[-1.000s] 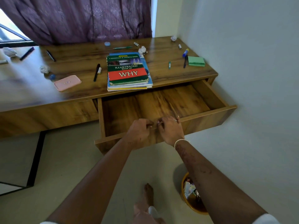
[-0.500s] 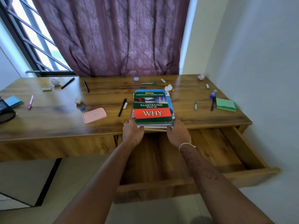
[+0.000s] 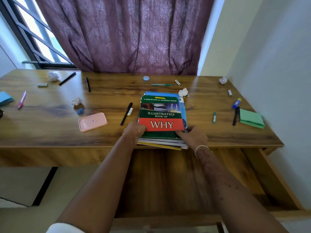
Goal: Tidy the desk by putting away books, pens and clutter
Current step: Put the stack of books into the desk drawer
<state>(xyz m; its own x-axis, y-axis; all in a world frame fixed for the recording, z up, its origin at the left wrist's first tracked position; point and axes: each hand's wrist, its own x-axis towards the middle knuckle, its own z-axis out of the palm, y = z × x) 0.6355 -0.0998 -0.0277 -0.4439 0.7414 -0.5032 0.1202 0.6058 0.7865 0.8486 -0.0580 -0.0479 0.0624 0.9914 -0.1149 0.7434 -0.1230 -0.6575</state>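
A stack of books [image 3: 161,115] lies at the front edge of the wooden desk [image 3: 50,132], its top cover green and red with the word WHY. My left hand [image 3: 133,132] grips the stack's near left corner, thumb on the cover. My right hand [image 3: 193,137] grips the near right corner the same way. Below the stack an open drawer [image 3: 168,179] stands pulled out, with nothing visible in it. Pens lie scattered: a black pen [image 3: 126,113] left of the books, a green pen [image 3: 161,84] behind them, a pink pen [image 3: 22,100] at far left.
A pink case [image 3: 92,121], crumpled paper balls [image 3: 183,92], a blue-capped glue stick [image 3: 236,103], green sticky notes [image 3: 251,118], a blue pad [image 3: 5,98] and small caps dot the desk. A purple curtain [image 3: 126,34] hangs behind; a white wall [image 3: 277,64] stands right.
My hands left the drawer's front edge, came up to the book stack and now grip its near corners. The view has risen and closed in on the desk.
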